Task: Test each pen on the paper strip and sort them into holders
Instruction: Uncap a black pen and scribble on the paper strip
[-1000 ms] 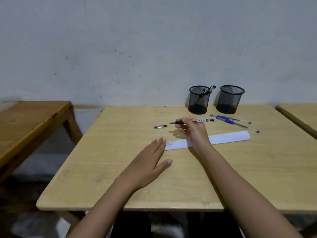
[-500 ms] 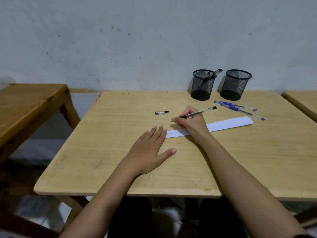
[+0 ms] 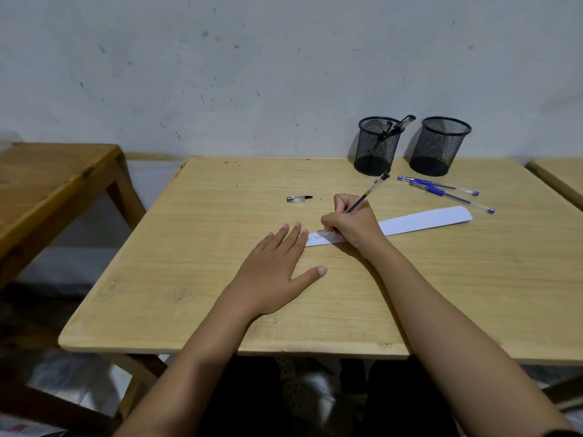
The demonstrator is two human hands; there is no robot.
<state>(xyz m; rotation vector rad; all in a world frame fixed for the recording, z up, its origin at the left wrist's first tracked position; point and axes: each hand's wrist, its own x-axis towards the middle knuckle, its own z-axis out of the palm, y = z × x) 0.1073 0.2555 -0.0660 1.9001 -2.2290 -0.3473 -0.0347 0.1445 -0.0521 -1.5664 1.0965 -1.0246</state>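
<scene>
My right hand (image 3: 353, 222) grips a black pen (image 3: 367, 193) in a writing hold, its tip down on the left end of the white paper strip (image 3: 422, 220), where small scribbles show. My left hand (image 3: 274, 266) lies flat on the table, fingers straight, fingertips touching the strip's left end. The pen's cap (image 3: 299, 199) lies loose on the table beyond my hands. Two blue pens (image 3: 441, 189) lie side by side at the right. Two black mesh holders stand at the back: the left holder (image 3: 377, 146) has pens in it, the right holder (image 3: 441, 146) looks empty.
The light wooden table (image 3: 220, 279) stands against a grey wall. A darker wooden table (image 3: 47, 178) is at the left across a gap, and the corner of another table (image 3: 561, 178) shows at the right.
My right hand has turned the pen from level to steeply tilted and brought its tip down onto the strip. The left hand has kept its place on the table.
</scene>
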